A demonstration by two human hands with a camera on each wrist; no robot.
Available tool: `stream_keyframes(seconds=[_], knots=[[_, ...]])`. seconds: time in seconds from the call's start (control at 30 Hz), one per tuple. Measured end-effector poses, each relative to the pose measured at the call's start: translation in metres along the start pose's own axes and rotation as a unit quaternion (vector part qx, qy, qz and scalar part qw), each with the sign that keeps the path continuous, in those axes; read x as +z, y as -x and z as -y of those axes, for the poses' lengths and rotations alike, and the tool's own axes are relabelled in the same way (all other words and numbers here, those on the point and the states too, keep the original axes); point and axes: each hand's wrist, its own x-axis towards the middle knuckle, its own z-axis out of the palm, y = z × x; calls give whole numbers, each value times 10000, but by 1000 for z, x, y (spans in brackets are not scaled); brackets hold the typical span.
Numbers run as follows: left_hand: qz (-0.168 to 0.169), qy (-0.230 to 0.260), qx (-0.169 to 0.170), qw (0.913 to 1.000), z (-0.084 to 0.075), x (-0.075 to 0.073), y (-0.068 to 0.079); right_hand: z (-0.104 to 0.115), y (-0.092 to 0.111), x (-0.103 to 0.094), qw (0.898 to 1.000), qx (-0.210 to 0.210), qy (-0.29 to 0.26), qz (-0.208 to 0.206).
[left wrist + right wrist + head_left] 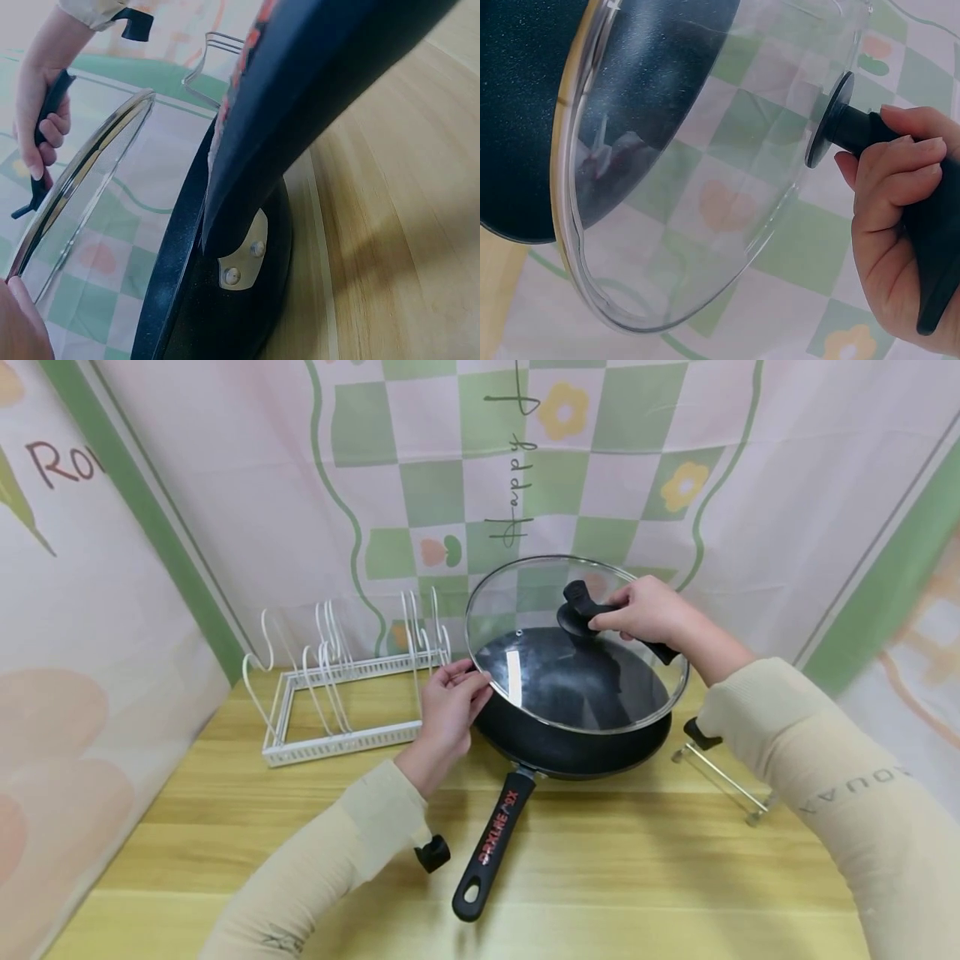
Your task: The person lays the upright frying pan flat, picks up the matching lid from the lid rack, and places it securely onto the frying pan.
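Lid (pixel 525 610) tilting over the black pan (pixel 577 743), with both of your hands on it.

Your right hand (pixel 648 610) is gripping the lid's black handle (pixel 588 606), fingers curled round it, and is holding the glass lid raised at the pan's far side while its near edge is sitting low over the pan's rim. Your left hand (pixel 450 702) is pinching the lid's metal edge at the pan's left side, fingertips (pixel 480 681) closing on the rim. The pan is sitting on the wooden table (pixel 660 877), its long handle (pixel 495 843) pointing toward you. A white wire rack (pixel 341 693) is standing left of the pan, and a small wire stand (pixel 723 772) is lying to the pan's right.
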Motion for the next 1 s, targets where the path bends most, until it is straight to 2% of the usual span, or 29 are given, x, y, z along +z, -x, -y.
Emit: stream_keyframes(seconds=[0.2,0.5,1.0], knots=[[39,-124,-116,9998,4,-6,-2,0,0,5,9999,26,131,-15],[-100,-209,-226,9995,6,-13,-5,-1,-5,17,10000,71,-43,-9],[-166,-338,-246,9990,12,-19,-6,-1,-6,23,9998,-94,150,-11]])
